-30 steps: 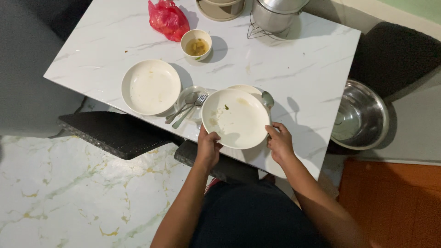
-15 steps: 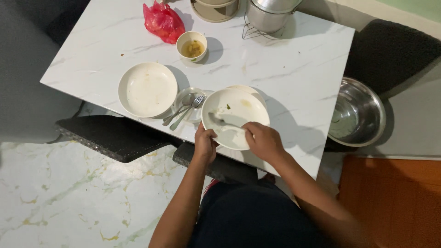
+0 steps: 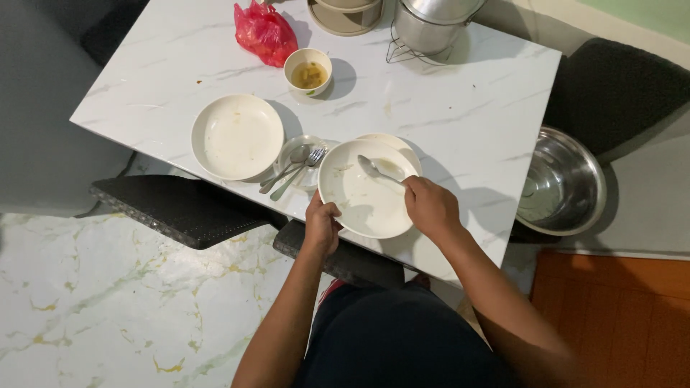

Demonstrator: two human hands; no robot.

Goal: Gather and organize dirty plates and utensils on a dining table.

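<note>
At the near edge of the white marbled table (image 3: 460, 108), a white plate (image 3: 359, 201) is held by the left hand (image 3: 321, 224), whose fingers are clasped over the plate's near-left rim. This plate is stacked on a second white plate (image 3: 399, 143), of which only the far-right rim is shown. A metal spoon (image 3: 379, 170) is gripped by its handle in the right hand (image 3: 430, 207); its bowl is laid over the plate's inner surface, pointing far and left. Traces of food are seen on the plate.

Just left of the held plate, a small clear dish (image 3: 296, 149) is placed, with a spoon and a fork (image 3: 291, 172) laid across it, handles pointing near and left. Further left, an empty white plate (image 3: 237, 136) is set, touching or nearly touching the clear dish. At the far side, a small cream bowl (image 3: 308, 71) with yellowish remains is found, and beside it to the left a red plastic bag (image 3: 264, 32). At the far edge, a beige lidded pot (image 3: 345, 16) and a steel pot (image 3: 431, 25) on a wire stand are partly shown.

To the right, beyond the table, a large steel basin (image 3: 564, 183) is seated on a dark chair (image 3: 625, 86). At the near left, another dark woven chair (image 3: 180, 208) is pushed partly under the table, over a marbled floor (image 3: 108, 302).
</note>
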